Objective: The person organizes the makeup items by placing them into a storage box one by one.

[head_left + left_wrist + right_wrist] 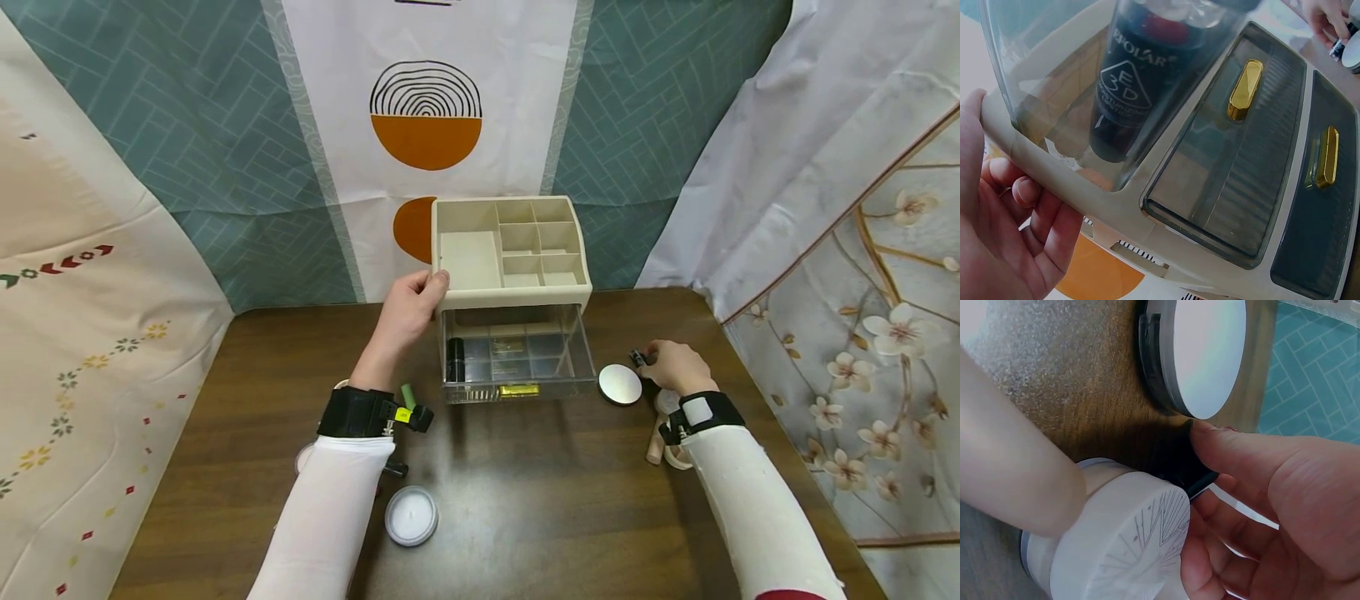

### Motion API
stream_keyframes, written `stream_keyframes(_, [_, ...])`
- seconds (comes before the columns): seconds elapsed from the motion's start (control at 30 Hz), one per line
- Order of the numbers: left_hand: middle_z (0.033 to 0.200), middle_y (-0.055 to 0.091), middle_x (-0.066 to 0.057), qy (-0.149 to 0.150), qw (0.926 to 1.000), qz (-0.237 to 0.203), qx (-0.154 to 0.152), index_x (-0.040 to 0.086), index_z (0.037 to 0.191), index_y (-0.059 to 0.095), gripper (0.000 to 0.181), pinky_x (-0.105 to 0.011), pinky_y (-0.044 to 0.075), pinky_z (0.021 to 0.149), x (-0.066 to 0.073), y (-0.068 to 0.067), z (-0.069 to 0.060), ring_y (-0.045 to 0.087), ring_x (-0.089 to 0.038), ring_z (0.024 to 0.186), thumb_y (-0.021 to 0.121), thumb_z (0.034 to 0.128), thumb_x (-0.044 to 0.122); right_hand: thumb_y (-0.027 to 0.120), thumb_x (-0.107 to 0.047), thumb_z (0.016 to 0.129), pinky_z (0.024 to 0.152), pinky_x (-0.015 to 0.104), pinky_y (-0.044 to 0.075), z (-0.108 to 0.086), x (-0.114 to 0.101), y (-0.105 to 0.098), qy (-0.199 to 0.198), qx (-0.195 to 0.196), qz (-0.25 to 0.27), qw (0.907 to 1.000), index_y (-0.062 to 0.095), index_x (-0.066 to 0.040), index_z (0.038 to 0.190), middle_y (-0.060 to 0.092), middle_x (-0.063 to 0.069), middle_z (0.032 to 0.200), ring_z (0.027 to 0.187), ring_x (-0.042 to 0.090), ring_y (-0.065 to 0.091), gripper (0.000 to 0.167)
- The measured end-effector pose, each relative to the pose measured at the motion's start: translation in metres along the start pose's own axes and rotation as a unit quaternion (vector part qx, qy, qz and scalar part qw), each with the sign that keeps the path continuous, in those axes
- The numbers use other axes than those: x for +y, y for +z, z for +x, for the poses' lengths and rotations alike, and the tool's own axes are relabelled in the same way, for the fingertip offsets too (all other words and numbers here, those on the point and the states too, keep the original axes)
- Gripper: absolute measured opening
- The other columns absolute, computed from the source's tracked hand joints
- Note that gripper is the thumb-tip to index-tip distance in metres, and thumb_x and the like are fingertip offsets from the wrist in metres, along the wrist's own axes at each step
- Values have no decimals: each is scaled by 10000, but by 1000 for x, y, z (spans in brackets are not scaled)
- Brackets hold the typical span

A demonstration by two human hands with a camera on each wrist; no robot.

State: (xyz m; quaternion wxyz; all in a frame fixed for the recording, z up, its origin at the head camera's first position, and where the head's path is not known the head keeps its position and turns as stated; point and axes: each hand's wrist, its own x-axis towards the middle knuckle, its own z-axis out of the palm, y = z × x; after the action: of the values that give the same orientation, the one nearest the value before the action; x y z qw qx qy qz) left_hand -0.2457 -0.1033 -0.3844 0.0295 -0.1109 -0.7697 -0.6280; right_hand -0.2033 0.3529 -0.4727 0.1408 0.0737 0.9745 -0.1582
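Note:
My left hand [405,317] grips the left front edge of a cream cosmetics organizer [517,297], its thumb on the top rim. In the left wrist view, the fingers [1044,219] curl against the organizer's side. A clear drawer [558,388] with a gold handle is pulled out. Inside it stands a black lipstick tube [455,360] with white lettering. On the right of the table, my right hand [678,368] pinches a small black tube [638,358]; the fingers hide part of it. Close by lie a white-topped round compact [619,384] and a white-lidded jar [1122,531].
Beside the right wrist lie a tan tube [656,446] and a round pale item [678,457]. A white round jar [411,516] stands at the front left. Near the left forearm are a green stick [408,396] and a black item [396,469]. Cloth hangs behind the table.

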Motion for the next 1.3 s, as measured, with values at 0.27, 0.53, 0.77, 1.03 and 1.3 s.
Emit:
stream_keyframes(0.27, [742, 480, -54, -42, 10000, -46, -26, 99, 773, 568, 423, -319, 367, 617, 1, 1, 1, 459, -221, 708, 598, 1083, 385, 735, -292, 976, 838, 629, 528, -2, 0, 0, -89, 85, -39, 9999, 638, 18, 1349, 683, 292, 1273, 1108, 517, 652, 494])
stream_keyframes(0.53, [737, 472, -47, -86, 9999, -116, -20, 67, 818, 609, 425, -321, 367, 627, -1, 1, 1, 454, -215, 707, 590, 1087, 397, 700, -231, 983, 894, 640, 514, -3, -1, 2, -222, 137, 199, 9995, 628, 60, 1350, 686, 299, 1258, 1089, 488, 663, 474])
stream_keyframes(0.77, [750, 473, -65, -93, 9999, -45, -37, 75, 802, 592, 434, -333, 376, 638, -1, 1, -2, 463, -237, 727, 584, 1091, 399, 694, -209, 985, 895, 630, 515, -4, -2, 2, -186, 41, 233, 9995, 604, 78, 1351, 669, 306, 1256, 1062, 455, 655, 474])
stream_keyframes(1.03, [729, 469, -49, -103, 9999, -26, -44, 92, 784, 584, 438, -337, 371, 637, 0, 2, -2, 461, -232, 716, 594, 1082, 414, 699, -246, 988, 895, 620, 513, -4, 3, 1, -184, 99, 281, 9994, 624, 74, 1324, 676, 312, 1249, 1074, 463, 656, 471])
stream_keyframes(1.3, [717, 463, -51, -74, 10000, -50, -38, 101, 751, 556, 457, -343, 357, 632, 0, 1, -2, 450, -247, 706, 595, 1081, 415, 701, -255, 1006, 934, 651, 507, -5, 8, -1, -478, 333, 541, 9968, 585, 91, 1374, 648, 352, 1293, 1151, 529, 639, 519])
